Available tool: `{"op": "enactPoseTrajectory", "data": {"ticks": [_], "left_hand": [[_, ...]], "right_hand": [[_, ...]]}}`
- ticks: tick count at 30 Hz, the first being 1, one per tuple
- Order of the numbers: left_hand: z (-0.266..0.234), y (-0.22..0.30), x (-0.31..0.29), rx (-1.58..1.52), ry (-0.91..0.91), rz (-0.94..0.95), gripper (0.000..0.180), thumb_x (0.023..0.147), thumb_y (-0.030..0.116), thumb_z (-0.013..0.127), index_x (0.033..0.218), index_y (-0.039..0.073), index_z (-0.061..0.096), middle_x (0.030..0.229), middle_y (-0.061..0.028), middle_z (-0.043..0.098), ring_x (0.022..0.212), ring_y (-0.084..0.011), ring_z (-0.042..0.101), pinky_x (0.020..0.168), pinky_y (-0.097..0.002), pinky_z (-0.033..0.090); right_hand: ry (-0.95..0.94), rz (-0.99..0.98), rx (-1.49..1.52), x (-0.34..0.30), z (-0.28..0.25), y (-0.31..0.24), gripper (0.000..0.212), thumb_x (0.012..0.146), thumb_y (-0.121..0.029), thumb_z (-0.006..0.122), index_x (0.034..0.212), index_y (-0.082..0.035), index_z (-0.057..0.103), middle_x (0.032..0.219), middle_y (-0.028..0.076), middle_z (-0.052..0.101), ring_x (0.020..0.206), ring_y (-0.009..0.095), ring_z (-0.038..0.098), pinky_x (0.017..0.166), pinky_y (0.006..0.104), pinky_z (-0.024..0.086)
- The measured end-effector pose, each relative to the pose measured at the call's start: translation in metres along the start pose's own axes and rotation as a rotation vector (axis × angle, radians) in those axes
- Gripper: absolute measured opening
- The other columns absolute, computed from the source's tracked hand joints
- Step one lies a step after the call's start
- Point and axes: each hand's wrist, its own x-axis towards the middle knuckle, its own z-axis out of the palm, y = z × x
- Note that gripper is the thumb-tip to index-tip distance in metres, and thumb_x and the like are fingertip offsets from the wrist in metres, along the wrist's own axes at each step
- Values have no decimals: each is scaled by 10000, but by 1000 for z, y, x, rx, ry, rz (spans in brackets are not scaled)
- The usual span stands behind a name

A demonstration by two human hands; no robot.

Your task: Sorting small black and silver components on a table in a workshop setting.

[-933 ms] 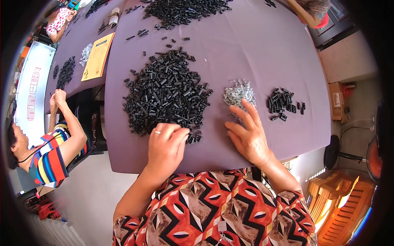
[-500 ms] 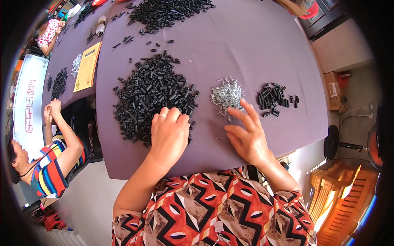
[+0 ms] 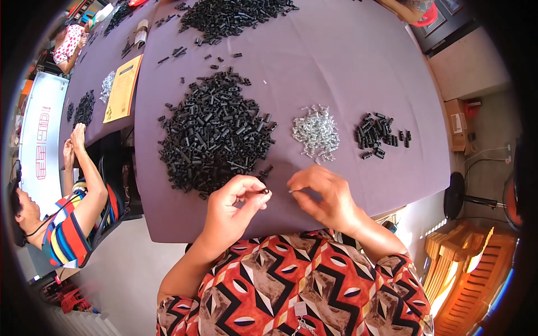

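Observation:
In front of me, my left hand [image 3: 231,203] pinches a small black plastic tube [image 3: 265,191] between thumb and fingertips, its end turned toward my right hand. Just across from it, my right hand [image 3: 328,197] is closed in a pinch on a tiny metal spring [image 3: 291,191], of which only the tip shows. A large heap of black plastic tubes [image 3: 216,131] lies beyond my left hand. Past my right hand is a pile of small silver springs [image 3: 315,131]. Farther right sits a smaller group of black pieces [image 3: 374,134].
A purple cloth covers the table [image 3: 336,56]. Another black heap [image 3: 230,17] lies at the far side. To the left are a yellow envelope [image 3: 123,88] and a seated co-worker in a striped shirt [image 3: 73,227]. Orange plastic chairs [image 3: 471,280] stand stacked at right.
My left hand has drawn back from the black heap with a tube in its fingers. My right hand has left the spring pile's edge and closed into a pinch near the left.

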Motion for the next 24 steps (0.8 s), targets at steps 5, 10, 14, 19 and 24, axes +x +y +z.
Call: {"op": "enactPoseTrajectory", "data": {"ticks": [5, 10, 14, 19, 24], "left_hand": [[1, -8, -7, 14, -1, -16, 191, 940, 0, 706, 1128, -17, 680, 998, -64, 723, 900, -116, 692, 790, -264, 554], [3, -9, -10, 181, -35, 41, 179, 912, 16, 740, 1079, -20, 688, 984, -78, 725, 859, -121, 680, 768, -274, 546], [5, -11, -14, 307, -76, 64, 182, 908, 30, 746, 1063, -22, 667, 946, -82, 708, 833, -133, 667, 748, -281, 542], [0, -12, -18, 179, -131, -109, 177, 918, 45, 737, 1065, -22, 665, 931, -86, 701, 820, -135, 661, 746, -280, 541], [-11, -8, -20, 316, -333, 10, 134, 941, 51, 715, 1040, -16, 654, 939, -60, 706, 828, -104, 665, 737, -265, 536]], "right_hand": [[-63, 54, 304, 11, 11, -13, 166, 830, 75, 738, 957, -18, 685, 978, 85, 713, 879, 238, 702, 743, 328, 565], [-105, 34, 204, 9, 14, -12, 167, 826, 75, 733, 960, -16, 692, 958, 100, 701, 877, 261, 697, 753, 338, 558], [-225, 99, 231, 3, 11, -13, 147, 836, 68, 727, 954, -13, 695, 938, 107, 688, 876, 269, 691, 751, 343, 553], [-215, 95, 316, 0, 16, -10, 113, 859, 47, 730, 949, -7, 688, 905, 83, 674, 841, 229, 674, 728, 323, 540], [-547, 444, 538, 13, 8, -6, 227, 846, -61, 807, 1018, -32, 662, 895, 20, 651, 798, 122, 625, 715, 290, 521]]}}
